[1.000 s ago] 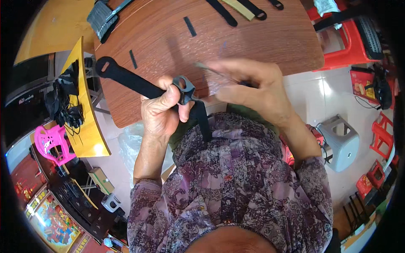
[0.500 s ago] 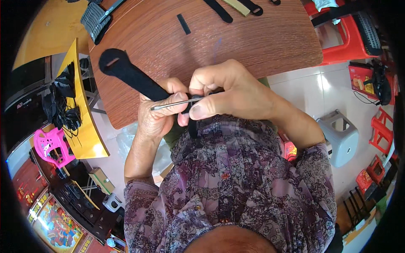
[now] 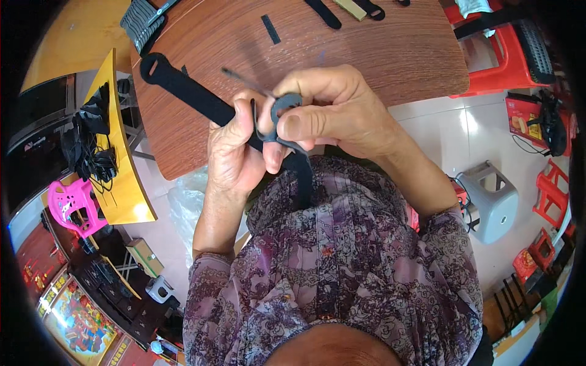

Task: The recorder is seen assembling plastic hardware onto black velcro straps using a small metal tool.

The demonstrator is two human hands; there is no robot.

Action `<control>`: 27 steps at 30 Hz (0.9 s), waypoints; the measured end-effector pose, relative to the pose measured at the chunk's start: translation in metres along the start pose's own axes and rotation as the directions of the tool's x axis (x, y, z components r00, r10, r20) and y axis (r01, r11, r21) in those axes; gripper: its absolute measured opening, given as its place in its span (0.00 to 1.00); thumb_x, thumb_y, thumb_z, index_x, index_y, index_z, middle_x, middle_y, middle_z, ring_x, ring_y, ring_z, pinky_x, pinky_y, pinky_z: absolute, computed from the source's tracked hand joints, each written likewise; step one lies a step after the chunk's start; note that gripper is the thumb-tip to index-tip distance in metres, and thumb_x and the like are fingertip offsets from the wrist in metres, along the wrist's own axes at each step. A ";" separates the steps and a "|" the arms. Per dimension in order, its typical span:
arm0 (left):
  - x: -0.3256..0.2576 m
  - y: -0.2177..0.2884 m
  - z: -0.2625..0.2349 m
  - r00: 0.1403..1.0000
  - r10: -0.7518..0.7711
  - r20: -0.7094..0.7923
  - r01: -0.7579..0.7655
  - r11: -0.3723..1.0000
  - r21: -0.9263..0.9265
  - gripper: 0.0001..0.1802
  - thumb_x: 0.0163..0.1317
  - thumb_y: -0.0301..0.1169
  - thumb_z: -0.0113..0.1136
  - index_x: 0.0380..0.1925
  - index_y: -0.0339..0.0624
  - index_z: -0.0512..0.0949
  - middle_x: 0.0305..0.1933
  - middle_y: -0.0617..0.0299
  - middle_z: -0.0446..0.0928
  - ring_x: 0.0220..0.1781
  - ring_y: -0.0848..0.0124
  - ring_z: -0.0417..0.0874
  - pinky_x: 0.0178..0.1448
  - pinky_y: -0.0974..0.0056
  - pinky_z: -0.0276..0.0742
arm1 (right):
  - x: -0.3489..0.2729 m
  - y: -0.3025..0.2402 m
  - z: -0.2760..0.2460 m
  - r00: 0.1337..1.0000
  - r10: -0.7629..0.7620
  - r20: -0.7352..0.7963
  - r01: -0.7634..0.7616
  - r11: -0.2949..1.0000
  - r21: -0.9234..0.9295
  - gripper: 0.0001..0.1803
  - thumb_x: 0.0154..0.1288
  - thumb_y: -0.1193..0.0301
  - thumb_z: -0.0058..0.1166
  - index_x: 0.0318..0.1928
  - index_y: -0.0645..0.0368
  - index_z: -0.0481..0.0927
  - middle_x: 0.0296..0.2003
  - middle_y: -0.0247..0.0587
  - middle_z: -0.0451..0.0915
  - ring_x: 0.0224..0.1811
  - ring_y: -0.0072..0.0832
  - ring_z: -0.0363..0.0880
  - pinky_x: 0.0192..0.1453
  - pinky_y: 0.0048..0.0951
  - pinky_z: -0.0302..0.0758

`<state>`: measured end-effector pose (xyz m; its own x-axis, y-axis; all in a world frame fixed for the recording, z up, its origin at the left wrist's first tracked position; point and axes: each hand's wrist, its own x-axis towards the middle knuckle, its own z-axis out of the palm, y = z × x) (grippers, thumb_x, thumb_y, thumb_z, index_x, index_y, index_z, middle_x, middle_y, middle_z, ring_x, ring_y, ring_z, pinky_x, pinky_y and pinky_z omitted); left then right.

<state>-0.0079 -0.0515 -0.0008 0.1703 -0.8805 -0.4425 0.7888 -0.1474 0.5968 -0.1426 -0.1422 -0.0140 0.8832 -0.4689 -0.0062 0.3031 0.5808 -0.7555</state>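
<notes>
Left hand [image 3: 235, 146]: we note it gripping a black fabric strap [image 3: 195, 96], whose rounded, slotted end reaches out over the brown wood-grain table [image 3: 390, 61] and whose other end hangs before the purple patterned shirt [image 3: 366, 244]. Right hand [image 3: 348, 116]: we see its thumb and fingers pinching a dark grey loop [image 3: 287, 99] beside the left fingertips, a thin blurred tool [image 3: 247, 82] projecting nearby, its hold one we cannot tell. Tabletop: we record a short black strip [image 3: 270, 29] and, farther off, a tan bar [image 3: 350, 8] between black straps [image 3: 323, 14].
</notes>
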 end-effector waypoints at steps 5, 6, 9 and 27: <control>0.000 0.010 -0.001 0.954 0.020 0.298 -0.060 0.990 0.126 0.18 0.62 0.44 0.52 0.23 0.41 0.68 0.13 0.56 0.67 0.09 0.68 0.66 0.15 0.66 0.61 | -0.008 -0.002 -0.003 0.996 0.043 0.080 -0.054 0.989 0.140 0.12 0.59 0.67 0.55 0.31 0.66 0.73 0.17 0.33 0.69 0.13 0.12 0.56 0.16 0.18 0.51; -0.003 0.012 0.001 0.956 0.066 0.286 -0.066 0.998 -0.010 0.18 0.62 0.44 0.51 0.22 0.43 0.67 0.10 0.59 0.65 0.09 0.69 0.64 0.15 0.66 0.57 | -0.012 0.001 -0.002 1.000 -0.005 0.001 0.005 0.963 0.268 0.11 0.59 0.69 0.54 0.30 0.66 0.74 0.15 0.31 0.68 0.12 0.12 0.56 0.15 0.17 0.50; -0.016 0.040 -0.009 0.933 0.229 0.276 -0.227 0.973 -0.039 0.16 0.64 0.43 0.49 0.21 0.47 0.65 0.06 0.67 0.57 0.07 0.73 0.57 0.16 0.66 0.50 | -0.021 -0.002 -0.009 0.987 -0.032 -0.158 0.092 0.916 0.392 0.10 0.62 0.70 0.51 0.28 0.65 0.74 0.12 0.30 0.65 0.11 0.14 0.55 0.15 0.18 0.49; -0.064 0.102 -0.075 0.912 0.410 0.007 -0.408 0.909 -0.083 0.10 0.65 0.36 0.48 0.28 0.42 0.68 0.12 0.72 0.55 0.08 0.80 0.53 0.17 0.72 0.50 | -0.060 -0.035 -0.052 0.863 -0.225 -0.453 0.352 0.910 0.219 0.13 0.63 0.63 0.49 0.31 0.61 0.72 0.11 0.29 0.61 0.11 0.18 0.52 0.16 0.19 0.49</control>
<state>0.1060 0.0232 0.0386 0.4747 -0.8665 -0.1542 0.6968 0.2630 0.6673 -0.2246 -0.1691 -0.0209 0.5317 -0.8365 -0.1323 0.6654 0.5092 -0.5458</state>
